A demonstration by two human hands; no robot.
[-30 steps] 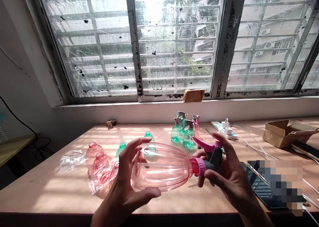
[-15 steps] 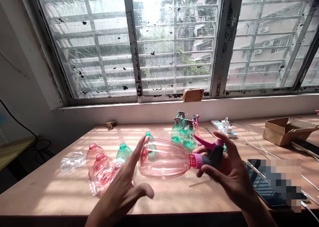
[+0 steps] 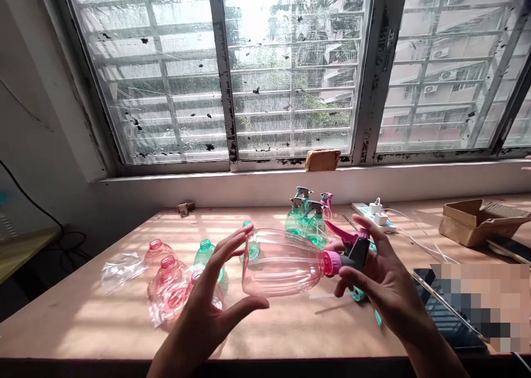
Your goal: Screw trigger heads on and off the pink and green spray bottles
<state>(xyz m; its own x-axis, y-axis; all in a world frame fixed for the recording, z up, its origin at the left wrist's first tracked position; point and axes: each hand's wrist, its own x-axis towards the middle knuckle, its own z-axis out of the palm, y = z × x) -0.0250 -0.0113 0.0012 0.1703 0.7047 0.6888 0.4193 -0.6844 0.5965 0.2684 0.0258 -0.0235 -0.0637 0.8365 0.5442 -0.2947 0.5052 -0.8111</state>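
A clear pink spray bottle (image 3: 282,264) lies sideways in the air above the table, its base to the left. A pink and dark grey trigger head (image 3: 352,248) sits on its neck, with a pink collar. My right hand (image 3: 384,278) grips the trigger head, thumb at the front and fingers behind. My left hand (image 3: 211,289) curves around the bottle's base, fingertips at the upper edge and thumb along the underside. Behind my left hand stand pink bottles (image 3: 168,275) and green bottles (image 3: 205,253) without spray heads.
Several green spray bottles with heads (image 3: 294,220) stand at the back. Teal spray heads (image 3: 357,294) lie partly hidden behind my right hand. On the right are a power strip (image 3: 375,216), a cardboard box (image 3: 468,228) and a dark tablet (image 3: 446,311); clear plastic film (image 3: 122,270) lies left.
The bottle has shifted slightly right with both hands. My left hand has closed in around its base, the thumb now straighter beneath it. Teal spray heads show more below my right hand.
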